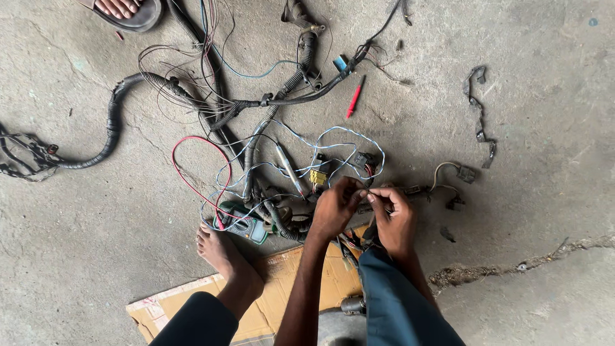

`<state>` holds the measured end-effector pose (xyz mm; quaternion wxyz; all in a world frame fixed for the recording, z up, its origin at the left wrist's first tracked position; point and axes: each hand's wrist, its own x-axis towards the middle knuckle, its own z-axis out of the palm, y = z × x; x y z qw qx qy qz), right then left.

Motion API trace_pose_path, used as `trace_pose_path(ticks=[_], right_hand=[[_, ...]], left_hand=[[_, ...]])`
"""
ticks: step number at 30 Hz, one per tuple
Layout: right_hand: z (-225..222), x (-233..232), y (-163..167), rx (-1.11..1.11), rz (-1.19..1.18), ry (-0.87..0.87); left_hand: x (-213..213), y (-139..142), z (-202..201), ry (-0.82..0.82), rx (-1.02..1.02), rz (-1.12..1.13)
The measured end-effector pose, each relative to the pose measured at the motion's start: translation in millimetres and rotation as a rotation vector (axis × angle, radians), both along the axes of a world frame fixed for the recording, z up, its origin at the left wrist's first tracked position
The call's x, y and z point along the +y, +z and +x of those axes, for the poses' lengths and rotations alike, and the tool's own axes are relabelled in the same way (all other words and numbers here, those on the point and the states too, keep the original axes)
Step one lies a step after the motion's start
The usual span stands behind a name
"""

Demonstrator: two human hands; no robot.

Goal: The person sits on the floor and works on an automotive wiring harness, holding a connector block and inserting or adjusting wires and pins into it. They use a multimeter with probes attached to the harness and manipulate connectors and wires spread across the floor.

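head view, looking down at a concrete floor (pixel 96 243). left hand (pixel 334 208) and right hand (pixel 394 218) close together, fingertips pinched on a thin wire (pixel 366 192) between them, just above the knees. wire part of a tangled wire bundle (pixel 269 115) spread over the floor ahead, with black ribbed sleeves and loose blue-and-white strands. green meter (pixel 243 225) just left of the left hand, beside a bare foot (pixel 221 253), red lead (pixel 192 166) looping from it. red probe (pixel 354 99) lying farther up. flat cardboard (pixel 275 295) under the legs. sandalled foot (pixel 125 9) at the top edge.
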<state>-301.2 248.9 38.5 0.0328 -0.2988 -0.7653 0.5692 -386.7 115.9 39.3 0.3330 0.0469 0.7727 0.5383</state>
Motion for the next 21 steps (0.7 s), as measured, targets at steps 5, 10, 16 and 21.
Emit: trace_pose_path(ticks=[5,10,16,21], right_hand=[[5.8,-1.9,-6.5,0.105,-0.003,0.032],[5.3,-4.3,-2.8,0.069,0.022,0.036],[2.4,-7.1,2.7,0.062,0.17,0.077],[7.5,-4.8,2.1,0.098,0.223,0.028]], left_hand=[[-6.5,-0.7,-7.8,-0.114,-0.021,-0.026],[-7.0,-6.0,-7.1,-0.089,-0.064,0.035],[-5.8,-10.2,-5.2,-0.09,0.001,0.033],[-8.6,-17.6,-4.6,-0.062,-0.021,-0.167]])
